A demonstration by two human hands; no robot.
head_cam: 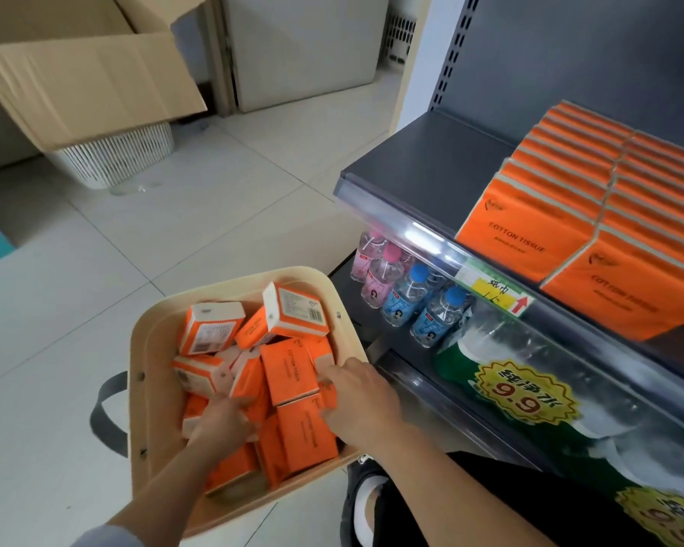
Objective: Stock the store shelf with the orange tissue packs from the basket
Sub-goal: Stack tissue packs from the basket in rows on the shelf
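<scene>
You look down on a floor (174, 215) of large pale grey tiles with thin darker joints, evenly lit. Ahead to your left, an open cardboard box (87, 92) tilts over a white slatted plastic bin (123, 155) standing on the tiles. Behind them stands a plain white cabinet (305, 49), with a white grille (401, 37) just beside it. To your right rises a dark grey metal shelf (431, 159) with a perforated back panel (569, 45).

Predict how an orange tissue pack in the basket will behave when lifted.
Probably light: the tissue pack is small, labelled cotton tissue. Likely soft, denting under a grip; its wrap looks thin. Unlikely to roll: its faces are flat.
</scene>
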